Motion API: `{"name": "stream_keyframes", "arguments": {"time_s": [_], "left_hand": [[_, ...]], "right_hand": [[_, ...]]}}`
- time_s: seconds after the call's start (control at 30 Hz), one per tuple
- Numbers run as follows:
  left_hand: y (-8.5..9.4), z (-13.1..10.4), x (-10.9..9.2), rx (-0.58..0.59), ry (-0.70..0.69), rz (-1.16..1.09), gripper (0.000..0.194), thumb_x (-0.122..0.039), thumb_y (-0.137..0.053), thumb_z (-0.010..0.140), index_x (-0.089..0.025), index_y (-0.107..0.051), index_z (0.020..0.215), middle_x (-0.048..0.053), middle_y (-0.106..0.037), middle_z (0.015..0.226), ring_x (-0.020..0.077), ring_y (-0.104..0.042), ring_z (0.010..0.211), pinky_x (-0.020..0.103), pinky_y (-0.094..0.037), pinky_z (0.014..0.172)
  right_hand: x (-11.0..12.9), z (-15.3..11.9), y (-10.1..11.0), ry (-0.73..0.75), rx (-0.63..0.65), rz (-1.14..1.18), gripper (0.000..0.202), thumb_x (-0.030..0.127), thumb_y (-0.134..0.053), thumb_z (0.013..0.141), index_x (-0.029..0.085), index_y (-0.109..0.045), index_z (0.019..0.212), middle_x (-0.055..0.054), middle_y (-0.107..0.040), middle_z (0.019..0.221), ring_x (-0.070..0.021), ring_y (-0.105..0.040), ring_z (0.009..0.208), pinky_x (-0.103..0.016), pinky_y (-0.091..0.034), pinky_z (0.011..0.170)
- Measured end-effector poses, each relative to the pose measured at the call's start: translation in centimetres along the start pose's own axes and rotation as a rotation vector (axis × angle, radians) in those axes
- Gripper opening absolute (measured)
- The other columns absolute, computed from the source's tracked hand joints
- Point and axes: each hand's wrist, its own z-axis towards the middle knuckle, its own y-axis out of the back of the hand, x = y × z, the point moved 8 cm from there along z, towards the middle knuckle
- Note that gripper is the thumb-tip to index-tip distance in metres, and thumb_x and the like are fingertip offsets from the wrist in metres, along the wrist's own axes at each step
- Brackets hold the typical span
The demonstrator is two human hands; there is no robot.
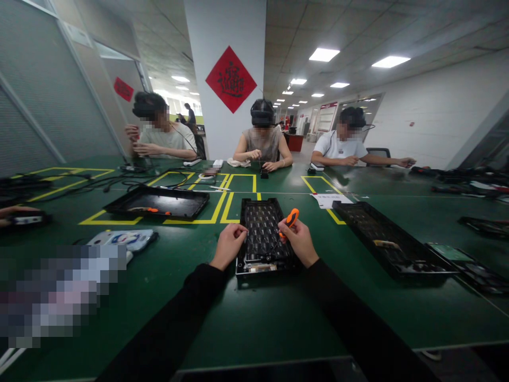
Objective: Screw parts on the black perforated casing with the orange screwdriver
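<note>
In front of me lies a black rectangular casing [261, 223], with rows of dark shiny cells inside and a pale part near its front end. My left hand [229, 245] is closed, thumb and fingers pinching at the casing's left edge. An orange-and-black screwdriver [293, 217] is gripped in my right hand [303, 243], its handle tilted up. The thin shaft slants down and left toward the front part of the casing; its tip is hard to make out there.
A black tray [191, 201] with an orange tool lies at the left; a longer black casing [382, 244] lies at the right beside a paper sheet [328, 200]. A phone-like item [123, 239] sits front left. Across the green table are several people [262, 140]; another person's hand [14, 212] shows at far left.
</note>
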Motion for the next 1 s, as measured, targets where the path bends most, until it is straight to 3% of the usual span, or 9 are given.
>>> {"name": "stream_keyframes", "arguments": {"time_s": [0.2,0.53,0.8,1.0], "left_hand": [[0.0,0.0,0.0,-0.001,0.007,-0.003,0.015,-0.025,-0.051,0.076,-0.017,-0.064,0.077,0.001,-0.053,0.07,0.0128,-0.048,0.065,0.024,-0.038,0.062],[-0.2,0.1,0.9,0.015,0.061,-0.009,0.02,-0.031,-0.049,0.076,-0.018,-0.063,0.076,-0.004,-0.041,0.053,0.0111,-0.041,0.053,0.022,-0.031,0.053],[0.4,2.2,3.2,-0.178,0.177,-0.001,0.019,-0.029,-0.049,0.073,-0.017,-0.063,0.075,-0.005,-0.041,0.051,0.0115,-0.042,0.052,0.023,-0.03,0.053],[0.9,2.0,2.2,-0.225,0.064,-0.054,0.016,-0.019,-0.047,0.069,-0.018,-0.06,0.078,-0.003,-0.045,0.06,0.0121,-0.044,0.058,0.023,-0.034,0.058]], "right_hand": [[0.0,0.1,0.0,-0.019,0.06,-0.014,0.049,0.039,-0.066,0.069,0.016,-0.06,0.112,0.002,-0.057,0.066,-0.0082,-0.05,0.049,-0.023,-0.046,0.049],[-1.1,0.5,-0.6,-0.028,0.118,0.089,0.05,0.041,-0.058,0.077,0.019,-0.051,0.121,0.004,-0.056,0.07,-0.0048,-0.047,0.043,-0.019,-0.039,0.04],[-1.5,0.1,-1.4,-0.121,0.211,0.122,0.058,0.042,-0.057,0.077,0.019,-0.039,0.127,0.0,-0.063,0.073,-0.008,-0.053,0.044,-0.019,-0.043,0.038],[-1.7,0.2,-1.3,-0.114,0.204,0.128,0.057,0.041,-0.057,0.077,0.022,-0.04,0.128,0.001,-0.061,0.073,-0.0083,-0.055,0.046,-0.019,-0.044,0.039]]}}
